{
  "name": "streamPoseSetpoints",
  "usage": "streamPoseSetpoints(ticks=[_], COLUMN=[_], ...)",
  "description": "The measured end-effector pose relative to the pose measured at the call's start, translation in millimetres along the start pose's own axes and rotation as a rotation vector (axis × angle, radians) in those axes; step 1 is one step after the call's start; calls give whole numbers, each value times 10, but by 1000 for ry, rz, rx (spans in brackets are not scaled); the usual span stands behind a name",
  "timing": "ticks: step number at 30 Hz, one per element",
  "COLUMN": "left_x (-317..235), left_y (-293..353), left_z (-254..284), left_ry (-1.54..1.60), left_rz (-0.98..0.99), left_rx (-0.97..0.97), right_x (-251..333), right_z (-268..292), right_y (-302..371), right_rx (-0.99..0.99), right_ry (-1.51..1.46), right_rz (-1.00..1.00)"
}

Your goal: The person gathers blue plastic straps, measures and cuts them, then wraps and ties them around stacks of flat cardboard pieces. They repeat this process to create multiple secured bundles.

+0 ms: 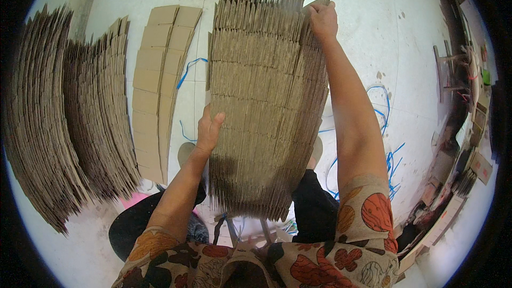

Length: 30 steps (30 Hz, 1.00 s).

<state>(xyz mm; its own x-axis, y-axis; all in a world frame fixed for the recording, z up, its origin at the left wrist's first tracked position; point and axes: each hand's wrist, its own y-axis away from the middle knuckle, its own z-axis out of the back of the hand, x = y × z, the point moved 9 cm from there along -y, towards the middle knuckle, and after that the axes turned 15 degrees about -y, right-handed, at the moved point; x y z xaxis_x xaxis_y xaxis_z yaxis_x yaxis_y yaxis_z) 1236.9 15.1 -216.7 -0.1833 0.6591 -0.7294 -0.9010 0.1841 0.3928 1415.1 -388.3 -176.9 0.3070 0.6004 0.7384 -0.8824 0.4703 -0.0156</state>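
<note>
A thick stack of cardboard partitions (256, 96), brown and packed on edge in many thin layers, stands between my legs. My left hand (209, 128) is closed on its left side, thumb lying over the near face and fingers hidden behind the edge. At the far right corner my right hand (324, 20) grips the top of the outer cardboard layers, its fingers bent round them. Those layers on the right side lean a little apart from the main block.
To my left lie flat cardboard sheets (149, 80) and two more tall stacks of cardboard (45, 117). Loose blue strapping (385, 109) is scattered on the pale floor (408, 64). A small stool or rack (450, 72) and assorted cardboard pieces line the right side.
</note>
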Motion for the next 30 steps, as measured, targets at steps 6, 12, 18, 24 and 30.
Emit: streamPoseSetpoints(ticks=[6,12,18,24,30], left_x=[28,28,74,-37,13], left_y=[-9,-18,-6,9,-11], left_z=[-35,-40,-34,0,-34], left_ry=[24,39,48,69,55], left_rz=[-2,-13,15,-3,-4], left_rx=[11,-4,24,-1,14], right_x=[160,-14,213,283,201], right_z=[-6,-42,-170,-233,-244], right_y=[105,-13,71,92,20], right_rx=[-18,-86,-40,-32,-95], right_ry=[153,37,175,237,134], right_rz=[-72,-19,10,-28,90])
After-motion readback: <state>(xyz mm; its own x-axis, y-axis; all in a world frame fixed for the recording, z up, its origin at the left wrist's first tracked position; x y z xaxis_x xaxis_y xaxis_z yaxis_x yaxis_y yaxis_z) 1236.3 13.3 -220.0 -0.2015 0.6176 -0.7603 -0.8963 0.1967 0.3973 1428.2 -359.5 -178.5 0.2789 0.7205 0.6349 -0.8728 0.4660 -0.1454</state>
